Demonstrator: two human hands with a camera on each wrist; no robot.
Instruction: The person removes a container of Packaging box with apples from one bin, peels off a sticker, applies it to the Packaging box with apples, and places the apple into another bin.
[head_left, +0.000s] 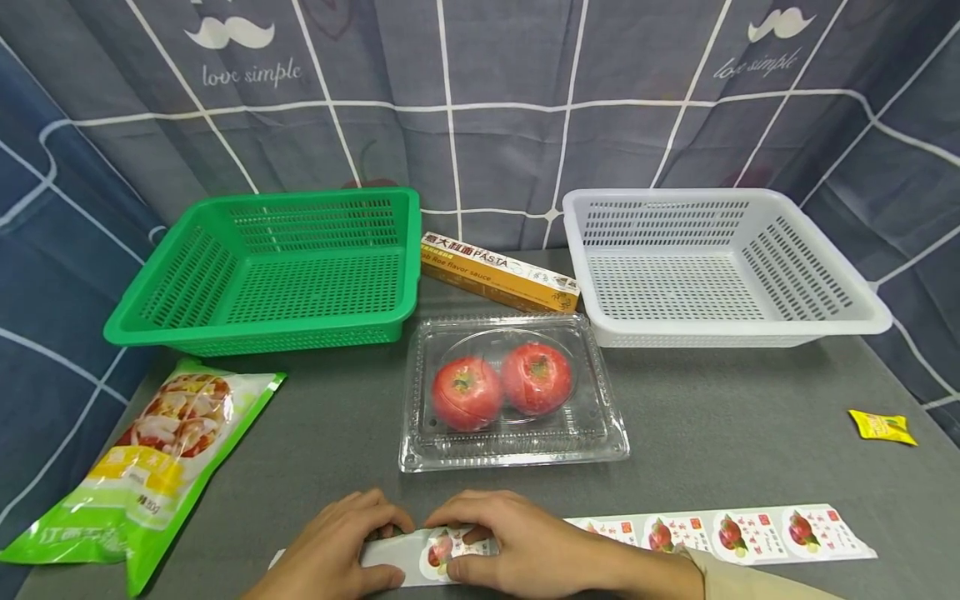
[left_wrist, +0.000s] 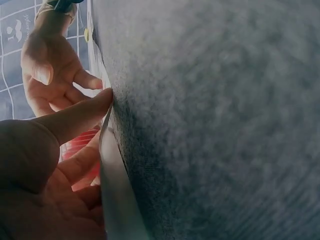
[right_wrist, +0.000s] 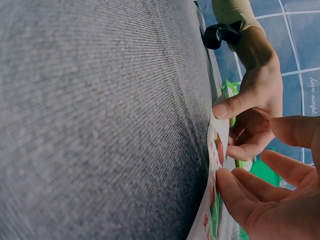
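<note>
A long white strip of stickers (head_left: pixel 738 535) with red fruit pictures lies across the front of the table. My left hand (head_left: pixel 341 542) pinches its left part, thumb at the near edge and curled fingers at the far edge. Beside it, my right hand (head_left: pixel 525 546) touches the strip around one fruit sticker (head_left: pixel 439 550), its fingers spread and partly straight in the right wrist view. The palm hides some of the strip. Just beyond the hands sits a closed clear plastic box (head_left: pixel 517 450) with two tomatoes (head_left: pixel 467 396) inside.
A green basket (head_left: pixel 300 327) stands at the back left, a white basket (head_left: pixel 712 329) at the back right. Between them lies a pasta box (head_left: pixel 495 275). A green food packet (head_left: pixel 157 467) is at left, a small yellow packet (head_left: pixel 882 427) at right.
</note>
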